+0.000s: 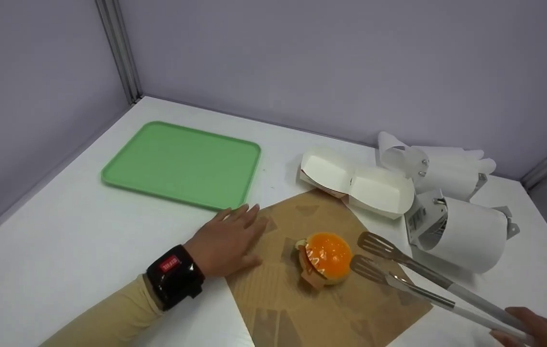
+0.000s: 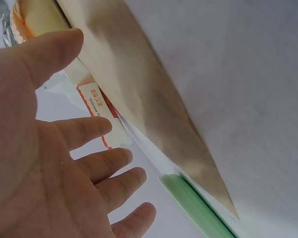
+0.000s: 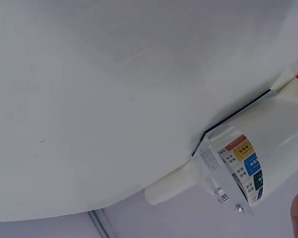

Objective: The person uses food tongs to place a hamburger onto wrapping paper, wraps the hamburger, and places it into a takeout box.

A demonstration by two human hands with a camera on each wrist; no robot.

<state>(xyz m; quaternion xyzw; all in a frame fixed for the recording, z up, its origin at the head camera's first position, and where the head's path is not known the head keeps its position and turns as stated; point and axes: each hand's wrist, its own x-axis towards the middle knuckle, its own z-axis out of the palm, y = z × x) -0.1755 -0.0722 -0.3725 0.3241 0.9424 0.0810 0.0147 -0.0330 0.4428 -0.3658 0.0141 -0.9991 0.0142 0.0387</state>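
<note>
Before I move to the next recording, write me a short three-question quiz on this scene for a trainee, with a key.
1. Multiple choice: what does the right hand hold?
A. A knife
B. Tongs
C. A spoon

2. True or false: the burger lies on the green tray.

3. Fill in the missing word: in the head view, the tray lies to the ____ of the open white carton.

Key:
1. B
2. False; it lies on the brown paper.
3. left
</note>
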